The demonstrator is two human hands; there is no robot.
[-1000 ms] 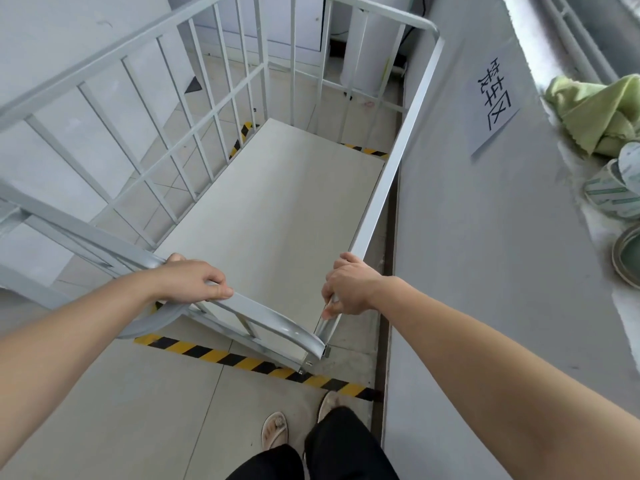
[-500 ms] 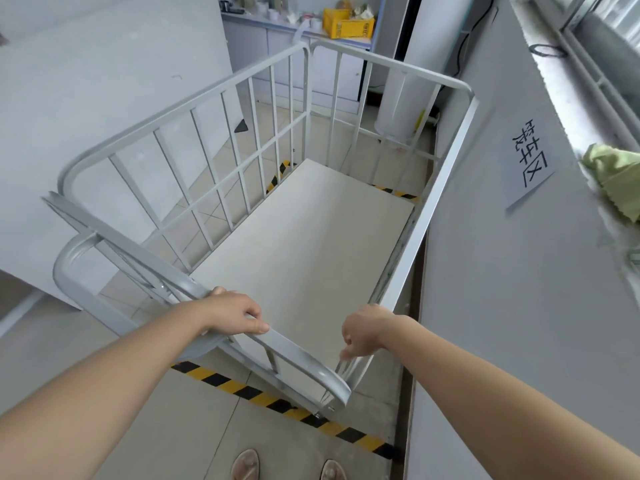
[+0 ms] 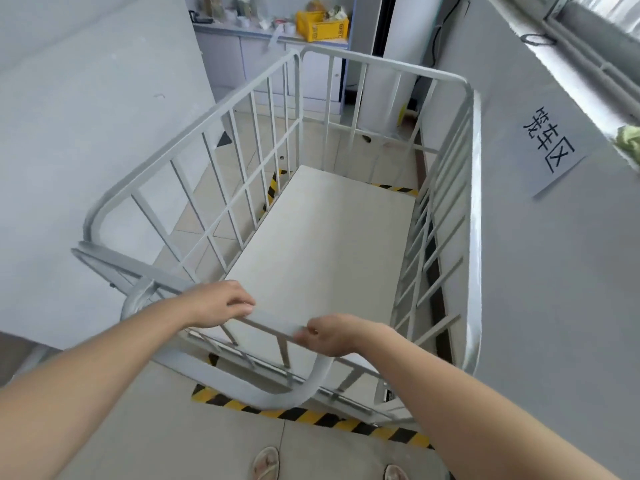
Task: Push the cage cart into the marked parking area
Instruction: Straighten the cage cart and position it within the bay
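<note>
The grey metal cage cart (image 3: 346,60) with its pale deck (image 3: 322,251) stands alongside the right wall. It sits inside a rectangle of yellow-and-black floor tape (image 3: 311,418), which shows at the near edge, the far edge and the left side. My left hand (image 3: 221,303) curls over the cart's near top rail. My right hand (image 3: 332,336) holds the same rail a little further right. A curved tube handle (image 3: 298,393) hangs below the hands.
A paper sign (image 3: 550,147) with characters is stuck on the right wall. A grey partition (image 3: 86,98) closes the left side. Behind the cart are a counter with a yellow crate (image 3: 322,24) and a white column (image 3: 408,46). My sandalled feet (image 3: 265,462) stand just outside the tape.
My right hand has left the cart's right side rail and now holds the near rail beside my left hand. The view has tilted up, showing the whole cart.
</note>
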